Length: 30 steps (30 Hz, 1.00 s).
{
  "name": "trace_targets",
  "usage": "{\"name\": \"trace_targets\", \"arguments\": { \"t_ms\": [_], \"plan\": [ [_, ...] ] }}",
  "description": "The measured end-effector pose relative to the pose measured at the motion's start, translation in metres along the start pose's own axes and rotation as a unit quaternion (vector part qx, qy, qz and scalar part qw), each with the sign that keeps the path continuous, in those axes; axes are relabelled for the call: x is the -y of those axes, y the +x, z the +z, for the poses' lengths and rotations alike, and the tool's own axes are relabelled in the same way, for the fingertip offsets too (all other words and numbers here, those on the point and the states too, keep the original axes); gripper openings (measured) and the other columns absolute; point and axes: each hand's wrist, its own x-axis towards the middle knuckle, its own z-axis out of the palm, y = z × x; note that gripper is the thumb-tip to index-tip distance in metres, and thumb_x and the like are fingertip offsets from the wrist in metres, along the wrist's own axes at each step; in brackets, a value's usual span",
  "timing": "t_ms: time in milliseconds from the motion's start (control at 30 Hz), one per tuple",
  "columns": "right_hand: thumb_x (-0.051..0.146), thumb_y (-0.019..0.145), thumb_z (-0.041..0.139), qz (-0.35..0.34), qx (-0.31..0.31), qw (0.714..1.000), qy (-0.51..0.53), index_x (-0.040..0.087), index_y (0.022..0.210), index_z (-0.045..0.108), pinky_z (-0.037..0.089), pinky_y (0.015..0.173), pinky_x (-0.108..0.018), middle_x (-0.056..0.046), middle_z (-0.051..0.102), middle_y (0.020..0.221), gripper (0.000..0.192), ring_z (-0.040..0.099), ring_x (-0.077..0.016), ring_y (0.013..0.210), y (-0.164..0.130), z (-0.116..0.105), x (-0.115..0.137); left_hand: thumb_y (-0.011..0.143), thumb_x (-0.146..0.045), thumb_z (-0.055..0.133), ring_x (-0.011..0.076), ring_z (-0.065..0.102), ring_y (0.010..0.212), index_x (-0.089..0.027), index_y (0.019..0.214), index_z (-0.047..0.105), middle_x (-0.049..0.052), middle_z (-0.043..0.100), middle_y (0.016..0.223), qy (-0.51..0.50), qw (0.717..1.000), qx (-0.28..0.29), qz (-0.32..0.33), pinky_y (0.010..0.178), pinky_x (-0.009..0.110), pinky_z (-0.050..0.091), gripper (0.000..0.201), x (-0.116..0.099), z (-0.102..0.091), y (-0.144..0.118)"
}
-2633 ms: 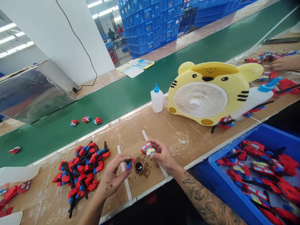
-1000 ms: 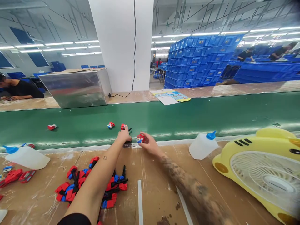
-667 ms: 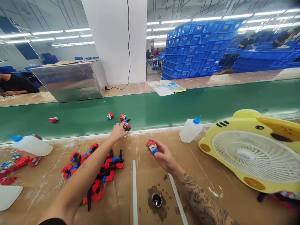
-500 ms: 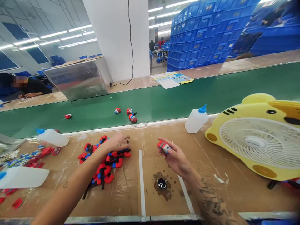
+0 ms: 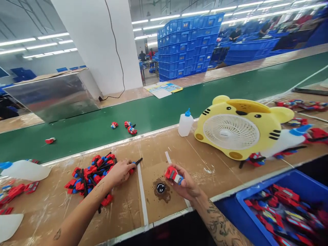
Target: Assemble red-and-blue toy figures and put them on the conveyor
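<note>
**Presently, our right hand (image 5: 189, 187) grips a small block (image 5: 174, 174)**

Our fingers and thumb are wrapped about this red, grey, white and blue block, which we hold raised near a small round cup (image 5: 160, 188) of dark liquid. A wet stain (image 5: 167, 197) surrounds the cup on the brown tabletop (image 5: 128, 212). Our left hand (image 5: 120, 173) lies low at the right edge of a pile (image 5: 88, 177) of red, blue and black pieces, its fingertips on a piece with a black rod (image 5: 139, 161); we cannot tell whether they have closed around it.

Beyond, on the green belt (image 5: 159, 111), we see two red toy parts (image 5: 132, 130) close together, with two others farther left. To our right, a white bottle (image 5: 185, 125) stands upright just beside a yellow animal-faced fan (image 5: 230, 131). A blue bin (image 5: 242, 195) at lower right holds many more red pieces (image 5: 284, 194).
</note>
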Motion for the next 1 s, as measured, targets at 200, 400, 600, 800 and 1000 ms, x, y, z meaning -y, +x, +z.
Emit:
{"name": "trace_targets", "arguments": {
  "t_ms": [200,400,600,800,1000],
  "plan": [
    [0.043,0.037,0.098,0.007,0.035,0.999,0.024,0.023,0.102,0.068,0.038,0.062,-0.026,-0.004,0.066,0.091,0.074,0.055,-0.0156,0.074,-0.004,0.003,0.005,0.083,-0.019,0.048,0.0307,0.062,0.102,-0.024,0.119,0.065,0.014,0.061,0.113,-0.032,0.999,-0.001,-0.018,0.09,0.042,0.047,0.04,-0.019,0.013,0.016],
    [0.044,0.041,0.097,0.023,0.037,0.997,-0.065,0.021,0.102,0.065,0.041,0.07,-0.028,-0.003,0.066,0.087,0.073,0.058,-0.0168,0.077,-0.001,-0.006,0.013,0.066,-0.011,0.057,0.0333,0.06,0.096,-0.015,0.117,0.062,0.012,0.061,0.094,-0.145,0.98,-0.071,-0.112,0.086,0.043,0.047,0.052,-0.019,0.012,0.027],
    [0.022,0.058,0.093,0.014,-0.008,0.982,-0.187,0.023,0.113,0.06,0.045,0.08,-0.026,-0.004,0.067,0.107,0.064,0.061,-0.0153,0.092,-0.003,-0.032,0.013,0.085,-0.042,0.049,0.0256,0.065,0.083,-0.018,0.085,0.06,0.008,0.066,0.084,-0.265,0.941,-0.114,-0.174,0.076,0.036,0.052,0.026,-0.015,0.009,0.026],
    [0.025,0.06,0.091,0.017,-0.078,0.986,-0.149,0.021,0.119,0.061,0.049,0.085,-0.036,-0.007,0.07,0.103,0.066,0.066,-0.0195,0.089,-0.01,-0.044,0.008,0.074,-0.031,0.067,0.0302,0.063,0.114,-0.016,0.111,0.062,0.013,0.068,0.118,-0.761,0.608,-0.178,-0.142,0.096,0.042,0.053,0.04,-0.055,0.005,-0.005],
    [0.023,0.059,0.091,-0.021,-0.124,0.983,-0.137,0.022,0.112,0.066,0.051,0.081,-0.03,-0.005,0.069,0.101,0.059,0.065,-0.017,0.089,-0.01,-0.042,0.009,0.083,-0.031,0.071,0.0333,0.061,0.118,-0.019,0.127,0.058,0.015,0.069,0.115,-0.714,0.69,-0.083,-0.085,0.098,0.044,0.053,0.048,-0.085,-0.004,-0.043]
  ]
}}
